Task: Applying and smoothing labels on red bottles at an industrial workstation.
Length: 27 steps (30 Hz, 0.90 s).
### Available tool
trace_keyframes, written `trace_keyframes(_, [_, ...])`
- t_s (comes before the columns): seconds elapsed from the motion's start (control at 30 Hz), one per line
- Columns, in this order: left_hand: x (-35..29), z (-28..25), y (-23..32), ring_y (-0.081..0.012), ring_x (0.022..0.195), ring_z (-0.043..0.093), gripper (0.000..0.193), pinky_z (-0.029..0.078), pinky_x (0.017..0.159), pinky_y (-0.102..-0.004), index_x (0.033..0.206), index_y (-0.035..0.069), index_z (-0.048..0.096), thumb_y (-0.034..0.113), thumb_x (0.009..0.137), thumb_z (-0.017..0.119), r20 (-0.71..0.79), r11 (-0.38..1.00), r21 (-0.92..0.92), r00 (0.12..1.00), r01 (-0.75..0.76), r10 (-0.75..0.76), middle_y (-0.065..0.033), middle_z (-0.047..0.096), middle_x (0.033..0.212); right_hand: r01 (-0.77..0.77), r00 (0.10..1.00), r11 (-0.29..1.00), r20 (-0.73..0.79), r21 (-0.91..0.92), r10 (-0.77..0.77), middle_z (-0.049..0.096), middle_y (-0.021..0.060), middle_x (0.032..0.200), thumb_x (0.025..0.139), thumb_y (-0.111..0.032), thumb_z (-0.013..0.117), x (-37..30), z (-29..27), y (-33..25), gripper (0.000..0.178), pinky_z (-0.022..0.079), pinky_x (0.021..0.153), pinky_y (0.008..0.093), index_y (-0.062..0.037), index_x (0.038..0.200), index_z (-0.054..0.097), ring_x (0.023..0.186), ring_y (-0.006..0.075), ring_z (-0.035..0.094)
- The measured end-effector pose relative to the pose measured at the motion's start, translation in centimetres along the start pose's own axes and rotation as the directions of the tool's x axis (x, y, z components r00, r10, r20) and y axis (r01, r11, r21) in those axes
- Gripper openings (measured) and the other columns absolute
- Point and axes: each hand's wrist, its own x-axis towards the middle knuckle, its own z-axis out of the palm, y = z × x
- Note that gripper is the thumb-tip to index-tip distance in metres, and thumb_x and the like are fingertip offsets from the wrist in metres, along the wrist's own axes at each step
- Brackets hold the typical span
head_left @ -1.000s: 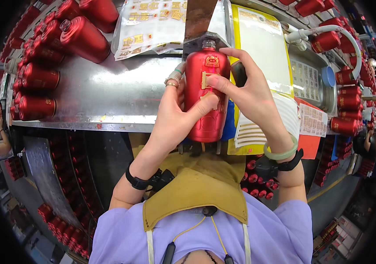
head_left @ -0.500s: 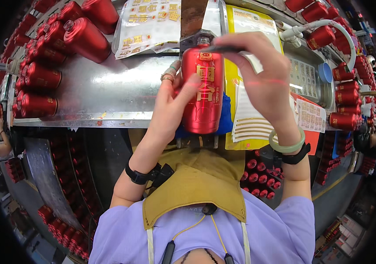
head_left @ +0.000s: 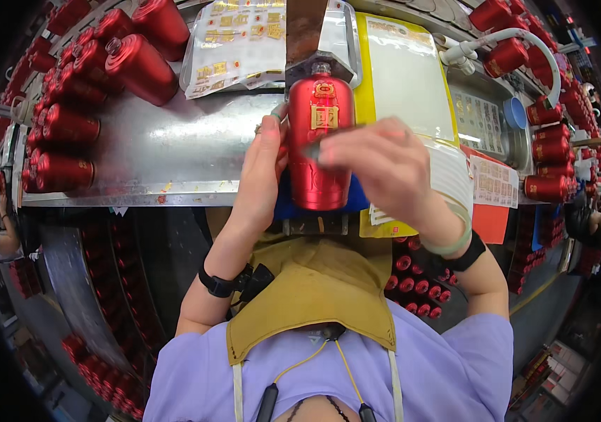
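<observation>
A glossy red bottle [head_left: 320,184] with raised gold lettering lies on its back on the bench in front of me, neck pointing away. My left hand [head_left: 262,169] rests along the bottle's left side, its thumb lying on the edge and the other fingers partly hidden; it steadies the bottle. Over the bottle's right half, my right hand [head_left: 385,165] is closed on a slim dark tool [head_left: 312,150], smeared by motion. Its tip is at the lower part of the bottle's front, below the large gold character; the hand hides part of that area.
Red bottles [head_left: 142,70] crowd the left of the metal bench [head_left: 167,141]. A sheet of gold stickers [head_left: 237,46] lies at the back. To the right are a yellow folder [head_left: 366,98] with white sheets, a metal tray [head_left: 525,151], a blue cup [head_left: 515,112] and a curved white pipe [head_left: 553,60].
My right hand has moved from near the bottle's neck down to its lower front with the dark tool. My left thumb has slid off the bottle's front to its left side.
</observation>
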Motion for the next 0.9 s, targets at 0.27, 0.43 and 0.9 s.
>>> trace_keyframes(0.27, [0.0, 1.4, -0.1, -0.0194, 0.127, 0.057, 0.069, 0.046, 0.108, -0.0357, 0.153, -0.006, 0.034, 0.017, 0.099, 0.071, 0.007, 0.975, 0.128, 0.984, -0.179, 0.18, -0.0172, 0.056, 0.141, -0.597, 0.691, 0.683, -0.163, 0.421, 0.704, 0.071, 0.0119, 0.099, 0.092, 0.003, 0.07, 0.7, -1.1, -0.3, 0.035, 0.058, 0.073, 0.0287, 0.0, 0.125, 0.058, 0.086, 0.0136, 0.07])
trace_keyframes(0.43, [0.3, 1.3, -0.3, -0.0184, 0.122, 0.058, 0.063, 0.047, 0.106, -0.0351, 0.149, -0.008, 0.04, 0.017, 0.1, 0.07, 0.014, 0.962, 0.157, 0.975, -0.222, 0.222, -0.0155, 0.06, 0.136, -0.682, 0.643, 0.623, -0.092, 0.383, 0.76, 0.069, 0.01, 0.1, 0.091, 0.0, 0.071, 0.1, 1.6, -0.1, 0.03, 0.052, 0.07, 0.0279, 0.0013, 0.12, 0.061, 0.077, 0.0135, 0.062])
trace_keyframes(0.9, [0.3, 0.0, -0.2, -0.0162, 0.126, 0.056, 0.059, 0.045, 0.108, -0.0321, 0.153, -0.007, 0.036, 0.019, 0.106, 0.06, 0.084, 0.993, 0.076, 0.993, -0.094, 0.088, -0.0152, 0.056, 0.141, -0.736, 0.612, 0.652, -0.231, 0.184, 0.756, 0.063, 0.0117, 0.103, 0.094, 0.004, 0.066, -2.6, 1.4, 0.2, 0.026, 0.054, 0.08, 0.0336, 0.0007, 0.119, 0.059, 0.089, 0.0201, 0.065])
